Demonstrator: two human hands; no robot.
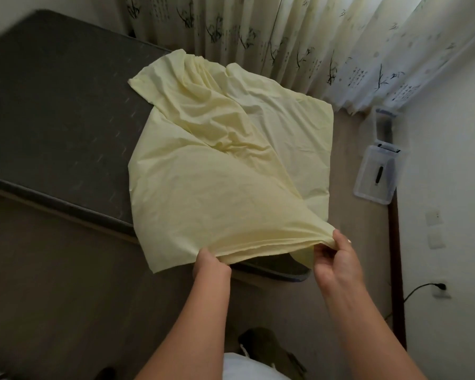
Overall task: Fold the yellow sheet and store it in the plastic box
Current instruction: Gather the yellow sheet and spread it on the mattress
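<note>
The pale yellow sheet lies rumpled and partly folded over the near corner of a dark grey mattress. My left hand pinches its near edge on the left. My right hand grips the same bunched edge on the right, lifting it slightly off the mattress. The clear plastic box stands open on the floor by the right wall, and its clear lid lies flat in front of it.
Patterned cream curtains hang behind the mattress. A white wall with a dark baseboard runs along the right, with a plug and cable low down. Beige floor lies between mattress and wall. A dark shoe is by my feet.
</note>
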